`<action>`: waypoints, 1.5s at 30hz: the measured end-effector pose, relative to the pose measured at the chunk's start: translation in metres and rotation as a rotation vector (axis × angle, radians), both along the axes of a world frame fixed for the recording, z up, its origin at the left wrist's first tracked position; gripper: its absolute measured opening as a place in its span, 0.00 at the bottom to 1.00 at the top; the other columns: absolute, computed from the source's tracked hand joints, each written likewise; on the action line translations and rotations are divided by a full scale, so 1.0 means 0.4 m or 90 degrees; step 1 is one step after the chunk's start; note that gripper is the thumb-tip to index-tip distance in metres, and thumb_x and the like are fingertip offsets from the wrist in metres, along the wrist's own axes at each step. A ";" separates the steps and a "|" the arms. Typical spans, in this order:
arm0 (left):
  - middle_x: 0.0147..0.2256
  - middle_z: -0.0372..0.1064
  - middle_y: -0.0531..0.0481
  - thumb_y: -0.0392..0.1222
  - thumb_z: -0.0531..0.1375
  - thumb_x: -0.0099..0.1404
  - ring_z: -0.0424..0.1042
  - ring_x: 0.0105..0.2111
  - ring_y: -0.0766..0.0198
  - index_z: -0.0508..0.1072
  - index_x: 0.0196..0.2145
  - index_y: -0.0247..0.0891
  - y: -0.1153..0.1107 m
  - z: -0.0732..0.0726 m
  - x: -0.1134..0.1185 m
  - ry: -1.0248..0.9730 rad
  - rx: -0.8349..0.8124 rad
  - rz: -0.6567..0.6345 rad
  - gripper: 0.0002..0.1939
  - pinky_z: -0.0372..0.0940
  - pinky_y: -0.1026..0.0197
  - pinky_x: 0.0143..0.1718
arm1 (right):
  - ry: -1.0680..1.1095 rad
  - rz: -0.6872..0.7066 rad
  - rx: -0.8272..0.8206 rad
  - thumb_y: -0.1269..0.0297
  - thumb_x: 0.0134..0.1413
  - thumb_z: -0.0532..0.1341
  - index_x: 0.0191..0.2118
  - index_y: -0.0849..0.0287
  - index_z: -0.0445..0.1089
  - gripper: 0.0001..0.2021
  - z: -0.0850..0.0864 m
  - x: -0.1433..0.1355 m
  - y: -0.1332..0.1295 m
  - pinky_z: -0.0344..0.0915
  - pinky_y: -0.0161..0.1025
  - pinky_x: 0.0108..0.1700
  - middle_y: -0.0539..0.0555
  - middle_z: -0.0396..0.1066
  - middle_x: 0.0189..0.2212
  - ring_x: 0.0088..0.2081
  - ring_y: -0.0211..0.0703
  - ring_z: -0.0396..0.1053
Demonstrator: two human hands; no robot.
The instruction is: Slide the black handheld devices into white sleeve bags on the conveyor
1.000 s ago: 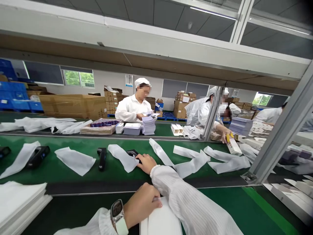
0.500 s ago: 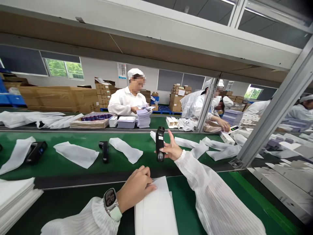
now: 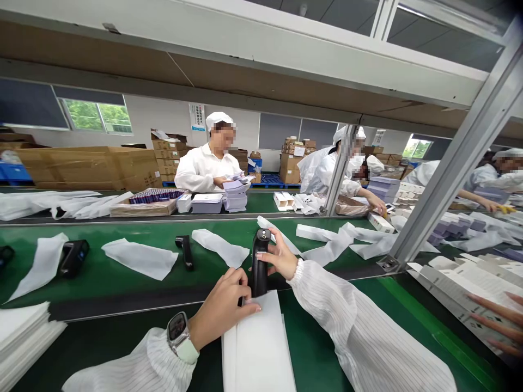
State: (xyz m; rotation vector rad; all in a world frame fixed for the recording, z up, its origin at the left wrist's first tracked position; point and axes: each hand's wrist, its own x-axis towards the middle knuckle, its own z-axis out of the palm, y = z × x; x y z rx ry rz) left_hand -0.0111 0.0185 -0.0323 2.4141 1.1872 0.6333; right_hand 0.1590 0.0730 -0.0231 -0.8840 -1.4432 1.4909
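Observation:
My right hand (image 3: 281, 256) grips a black handheld device (image 3: 260, 264) with a rounded top, held upright over the near edge of the conveyor. Its lower end is at the top end of a white packing sleeve (image 3: 261, 348), beside my left fingers; whether it has entered the sleeve I cannot tell. My left hand (image 3: 226, 305), with a watch on the wrist, is curled at that end, thumb lying on the sleeve and fingertips partly hidden. More white sleeves lie beneath this one.
On the green belt (image 3: 134, 291) lie a small black device (image 3: 186, 253), a larger one (image 3: 74, 258) and loose white sleeves (image 3: 141, 258). A stack of white sheets (image 3: 24, 337) stands left. A metal post (image 3: 457, 141) slants at right, near a co-worker's hand (image 3: 496, 321) on flat cartons.
My right hand has lowered the black device toward me, to the sleeve's end by my left fingers. Items on the belt have shifted slightly right. Another person's hand has appeared at the right edge.

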 end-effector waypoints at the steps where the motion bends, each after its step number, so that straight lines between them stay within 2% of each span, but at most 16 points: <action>1: 0.31 0.57 0.52 0.51 0.56 0.54 0.58 0.35 0.62 0.66 0.18 0.38 0.000 0.004 0.001 -0.011 -0.004 0.007 0.16 0.56 0.60 0.36 | -0.022 -0.013 -0.001 0.57 0.39 0.62 0.48 0.46 0.45 0.31 -0.001 -0.002 -0.001 0.65 0.36 0.20 0.49 0.62 0.31 0.25 0.40 0.67; 3: 0.32 0.56 0.52 0.52 0.54 0.55 0.58 0.35 0.61 0.64 0.18 0.37 0.002 0.015 0.001 -0.040 -0.006 0.028 0.17 0.56 0.59 0.37 | -0.055 -0.012 0.001 0.54 0.39 0.62 0.44 0.51 0.51 0.26 -0.005 -0.002 -0.001 0.63 0.33 0.21 0.48 0.63 0.27 0.25 0.37 0.65; 5: 0.32 0.55 0.51 0.53 0.54 0.56 0.58 0.36 0.61 0.65 0.18 0.38 0.005 0.028 -0.001 -0.082 -0.004 0.065 0.17 0.56 0.59 0.38 | -0.071 0.057 0.009 0.51 0.39 0.61 0.38 0.56 0.57 0.21 -0.009 0.002 -0.001 0.62 0.32 0.25 0.49 0.63 0.27 0.27 0.35 0.64; 8: 0.35 0.54 0.51 0.52 0.55 0.55 0.57 0.39 0.60 0.67 0.18 0.38 0.006 0.047 -0.002 -0.136 -0.018 0.093 0.16 0.55 0.58 0.42 | -0.093 0.279 0.021 0.50 0.38 0.60 0.32 0.62 0.63 0.20 -0.013 0.011 -0.004 0.61 0.31 0.33 0.51 0.63 0.30 0.31 0.33 0.62; 11: 0.36 0.54 0.52 0.50 0.55 0.55 0.57 0.40 0.61 0.68 0.18 0.39 0.003 0.054 0.000 -0.165 -0.059 0.060 0.15 0.55 0.59 0.43 | -0.109 0.446 0.018 0.57 0.32 0.66 0.31 0.64 0.65 0.19 -0.016 0.014 -0.013 0.60 0.31 0.34 0.49 0.63 0.28 0.29 0.32 0.62; 17: 0.32 0.54 0.53 0.49 0.54 0.56 0.60 0.34 0.65 0.66 0.20 0.38 0.013 0.054 -0.006 -0.265 -0.071 0.091 0.14 0.56 0.64 0.38 | -0.177 0.438 -0.028 0.56 0.38 0.62 0.25 0.66 0.68 0.15 -0.022 0.007 -0.030 0.63 0.32 0.30 0.48 0.62 0.20 0.24 0.32 0.63; 19: 0.34 0.56 0.53 0.50 0.53 0.57 0.60 0.34 0.66 0.67 0.29 0.41 0.021 0.055 -0.011 -0.297 -0.048 0.129 0.11 0.56 0.64 0.36 | -0.150 0.357 -0.030 0.54 0.35 0.64 0.24 0.66 0.67 0.16 -0.011 0.021 -0.011 0.64 0.33 0.26 0.49 0.64 0.19 0.22 0.34 0.64; 22: 0.36 0.58 0.52 0.51 0.49 0.60 0.60 0.34 0.65 0.61 0.42 0.44 0.027 0.049 -0.016 -0.272 -0.061 0.154 0.15 0.57 0.65 0.34 | -0.071 0.061 -0.007 0.53 0.31 0.65 0.25 0.64 0.66 0.18 0.020 0.086 0.054 0.65 0.35 0.21 0.50 0.64 0.19 0.21 0.37 0.65; 26: 0.31 0.60 0.52 0.57 0.48 0.57 0.60 0.31 0.64 0.66 0.31 0.39 0.024 0.021 -0.019 -0.047 -0.204 0.030 0.19 0.57 0.64 0.31 | -0.161 -0.407 -0.021 0.57 0.44 0.58 0.29 0.63 0.64 0.12 0.030 0.243 0.137 0.67 0.36 0.22 0.52 0.65 0.21 0.22 0.38 0.65; 30: 0.30 0.60 0.52 0.59 0.51 0.52 0.60 0.31 0.63 0.66 0.27 0.38 0.023 -0.011 -0.020 0.071 -0.290 -0.047 0.20 0.55 0.65 0.27 | -0.291 -0.560 -0.053 0.65 0.46 0.56 0.25 0.66 0.64 0.08 -0.016 0.364 0.147 0.66 0.41 0.28 0.58 0.65 0.24 0.28 0.44 0.66; 33: 0.29 0.61 0.52 0.56 0.57 0.48 0.60 0.31 0.63 0.66 0.26 0.37 0.025 -0.021 -0.016 0.071 -0.284 -0.050 0.18 0.54 0.66 0.27 | -0.388 -0.623 -0.022 0.70 0.39 0.61 0.29 0.66 0.67 0.07 -0.024 0.383 0.145 0.60 0.48 0.40 0.64 0.64 0.37 0.44 0.57 0.60; 36: 0.27 0.61 0.53 0.52 0.57 0.49 0.60 0.29 0.64 0.65 0.23 0.36 0.027 -0.018 -0.010 0.045 -0.263 -0.038 0.15 0.54 0.66 0.26 | -0.525 -0.638 0.167 0.69 0.42 0.59 0.42 0.59 0.64 0.17 0.001 0.320 0.152 0.51 0.49 0.48 0.61 0.57 0.48 0.52 0.55 0.50; 39: 0.25 0.62 0.53 0.50 0.55 0.51 0.62 0.28 0.64 0.66 0.21 0.36 0.025 -0.008 -0.009 0.032 -0.255 -0.038 0.13 0.54 0.66 0.25 | -0.589 -0.457 0.374 0.67 0.52 0.49 0.48 0.60 0.58 0.16 0.006 0.167 0.156 0.54 0.43 0.47 0.59 0.62 0.43 0.45 0.45 0.58; 41: 0.25 0.62 0.53 0.50 0.54 0.52 0.62 0.28 0.63 0.68 0.22 0.37 0.020 0.001 -0.013 0.042 -0.255 -0.031 0.13 0.54 0.66 0.25 | -0.566 -0.286 0.395 0.64 0.54 0.46 0.46 0.58 0.60 0.15 -0.016 0.039 0.157 0.58 0.39 0.43 0.55 0.65 0.39 0.39 0.41 0.63; 43: 0.25 0.63 0.52 0.51 0.53 0.53 0.63 0.28 0.63 0.69 0.23 0.37 0.013 0.009 -0.017 0.061 -0.241 -0.019 0.14 0.54 0.65 0.25 | -0.561 -0.222 0.399 0.59 0.51 0.52 0.43 0.54 0.63 0.13 -0.052 -0.080 0.163 0.58 0.39 0.43 0.52 0.66 0.36 0.39 0.42 0.63; 45: 0.25 0.64 0.53 0.49 0.51 0.56 0.63 0.28 0.63 0.70 0.23 0.38 0.005 0.018 -0.021 0.088 -0.217 -0.019 0.14 0.54 0.65 0.27 | -0.531 -0.181 0.320 0.58 0.44 0.58 0.43 0.54 0.64 0.18 -0.089 -0.167 0.180 0.55 0.47 0.46 0.55 0.65 0.39 0.45 0.51 0.60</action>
